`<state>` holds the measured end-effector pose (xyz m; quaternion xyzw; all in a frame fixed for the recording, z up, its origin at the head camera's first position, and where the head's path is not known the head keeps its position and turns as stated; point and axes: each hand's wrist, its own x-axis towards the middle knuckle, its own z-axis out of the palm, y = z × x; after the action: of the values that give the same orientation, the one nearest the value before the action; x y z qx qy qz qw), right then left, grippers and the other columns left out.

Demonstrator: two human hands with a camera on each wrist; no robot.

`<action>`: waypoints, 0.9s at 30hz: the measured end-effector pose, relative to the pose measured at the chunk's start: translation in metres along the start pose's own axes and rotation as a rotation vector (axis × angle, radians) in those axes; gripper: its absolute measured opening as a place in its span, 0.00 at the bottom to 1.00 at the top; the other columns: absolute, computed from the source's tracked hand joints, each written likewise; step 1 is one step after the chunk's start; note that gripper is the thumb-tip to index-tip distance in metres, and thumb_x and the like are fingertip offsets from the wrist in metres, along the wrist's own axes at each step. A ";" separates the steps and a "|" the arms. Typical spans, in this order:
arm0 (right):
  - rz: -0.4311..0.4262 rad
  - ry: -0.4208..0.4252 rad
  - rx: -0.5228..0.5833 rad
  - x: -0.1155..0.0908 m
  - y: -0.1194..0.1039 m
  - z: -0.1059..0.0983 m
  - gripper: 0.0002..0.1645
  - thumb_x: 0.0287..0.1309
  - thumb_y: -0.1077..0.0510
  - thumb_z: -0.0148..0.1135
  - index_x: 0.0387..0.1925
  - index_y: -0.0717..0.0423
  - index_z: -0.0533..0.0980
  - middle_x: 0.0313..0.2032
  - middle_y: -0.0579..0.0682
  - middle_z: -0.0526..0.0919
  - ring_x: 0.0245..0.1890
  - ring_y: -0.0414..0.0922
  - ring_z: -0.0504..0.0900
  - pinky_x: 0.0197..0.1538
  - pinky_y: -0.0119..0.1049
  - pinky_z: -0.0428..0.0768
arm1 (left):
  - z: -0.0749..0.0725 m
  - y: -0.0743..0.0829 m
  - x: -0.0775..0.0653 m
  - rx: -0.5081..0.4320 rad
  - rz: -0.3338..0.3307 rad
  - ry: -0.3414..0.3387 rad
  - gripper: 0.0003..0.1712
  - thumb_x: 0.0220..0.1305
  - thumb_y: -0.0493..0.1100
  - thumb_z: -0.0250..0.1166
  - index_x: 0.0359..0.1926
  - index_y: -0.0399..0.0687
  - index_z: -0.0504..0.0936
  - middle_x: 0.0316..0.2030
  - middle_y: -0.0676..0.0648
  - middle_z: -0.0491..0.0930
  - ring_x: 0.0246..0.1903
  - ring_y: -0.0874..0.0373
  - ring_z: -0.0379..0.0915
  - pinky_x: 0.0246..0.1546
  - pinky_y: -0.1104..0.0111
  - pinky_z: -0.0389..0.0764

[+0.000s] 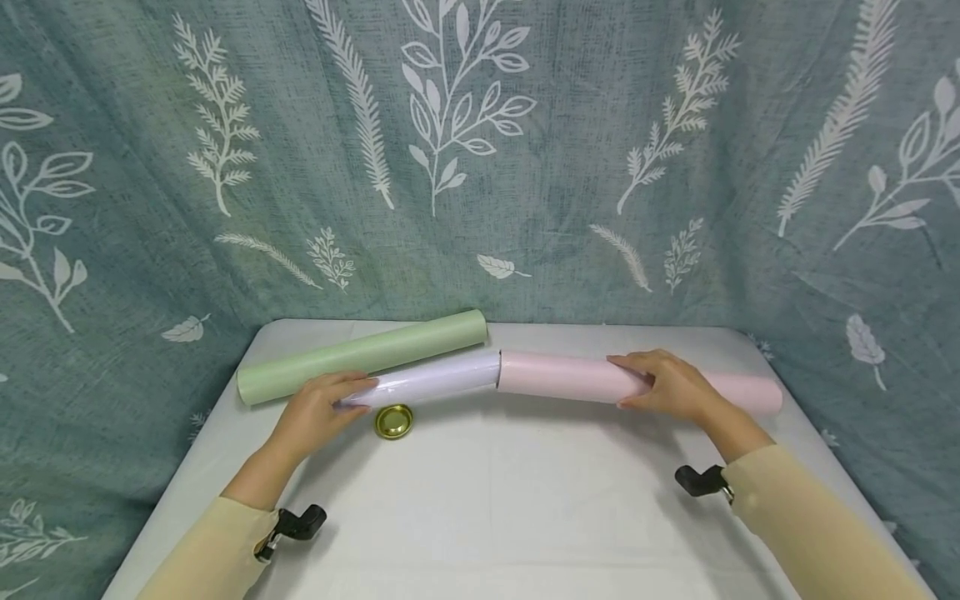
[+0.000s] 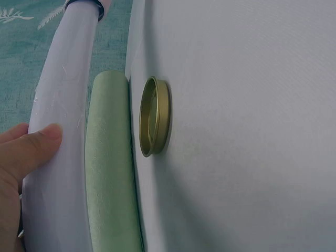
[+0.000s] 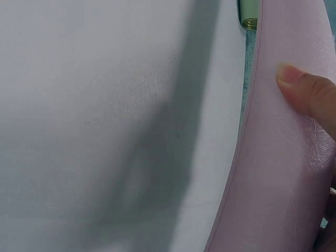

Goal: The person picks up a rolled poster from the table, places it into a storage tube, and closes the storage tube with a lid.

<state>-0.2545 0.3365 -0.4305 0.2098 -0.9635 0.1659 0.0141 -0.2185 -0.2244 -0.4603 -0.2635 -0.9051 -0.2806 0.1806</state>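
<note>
My left hand (image 1: 318,412) grips the left end of a glossy lavender roll (image 1: 438,379), thumb on the near side. The roll's right end goes into the open left end of a pink tube (image 1: 558,377), whose dark rim shows in the left wrist view. Around the pink tube, right of its middle, my right hand (image 1: 670,385) holds on from above, with the thumb (image 3: 302,89) along its near side. Roll and tube are held above the table and meet at a slight angle. Just below the roll, a round gold lid (image 1: 393,422) lies on the table.
A pale green tube (image 1: 360,357) lies slanted along the back left of the table, behind the lavender roll; a gold end shows in the right wrist view. The table has a white cover (image 1: 480,500). Behind it hangs a teal curtain (image 1: 570,167) with white leaf prints.
</note>
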 end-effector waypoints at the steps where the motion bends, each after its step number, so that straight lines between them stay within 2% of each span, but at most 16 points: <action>1: -0.002 -0.001 0.001 0.000 0.000 0.000 0.46 0.46 0.43 0.81 0.68 0.42 0.74 0.63 0.54 0.78 0.59 0.58 0.74 0.55 0.60 0.74 | 0.000 0.001 0.000 -0.006 0.004 -0.001 0.26 0.52 0.37 0.78 0.55 0.51 0.87 0.54 0.42 0.83 0.53 0.40 0.79 0.51 0.48 0.80; 5: -0.015 0.012 0.005 -0.001 -0.003 0.002 0.46 0.45 0.45 0.82 0.67 0.43 0.75 0.62 0.54 0.78 0.58 0.57 0.75 0.54 0.59 0.75 | 0.002 0.003 0.001 -0.026 0.028 -0.002 0.26 0.51 0.36 0.79 0.54 0.51 0.87 0.54 0.42 0.83 0.54 0.41 0.79 0.51 0.48 0.80; 9: -0.044 0.030 0.006 -0.001 -0.006 0.003 0.46 0.44 0.43 0.81 0.66 0.44 0.76 0.61 0.54 0.79 0.60 0.60 0.74 0.58 0.62 0.73 | 0.005 0.006 0.005 -0.025 0.052 -0.007 0.27 0.50 0.37 0.79 0.54 0.52 0.87 0.55 0.43 0.83 0.54 0.42 0.78 0.53 0.48 0.79; 17: -0.080 0.015 0.014 0.001 -0.014 0.003 0.45 0.45 0.44 0.81 0.67 0.44 0.75 0.61 0.54 0.79 0.62 0.61 0.73 0.60 0.62 0.71 | 0.008 0.013 0.017 -0.017 0.034 -0.080 0.26 0.54 0.41 0.78 0.57 0.55 0.86 0.58 0.46 0.81 0.57 0.43 0.76 0.55 0.48 0.77; 27: -0.099 0.001 0.006 0.006 -0.020 0.005 0.46 0.45 0.42 0.81 0.67 0.42 0.75 0.61 0.52 0.80 0.60 0.58 0.75 0.58 0.59 0.74 | 0.015 0.024 0.030 -0.017 0.045 -0.125 0.25 0.58 0.43 0.76 0.58 0.56 0.85 0.58 0.47 0.81 0.59 0.45 0.75 0.60 0.46 0.73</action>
<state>-0.2520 0.3157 -0.4280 0.2570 -0.9515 0.1678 0.0219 -0.2312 -0.1874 -0.4486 -0.3025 -0.9060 -0.2672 0.1278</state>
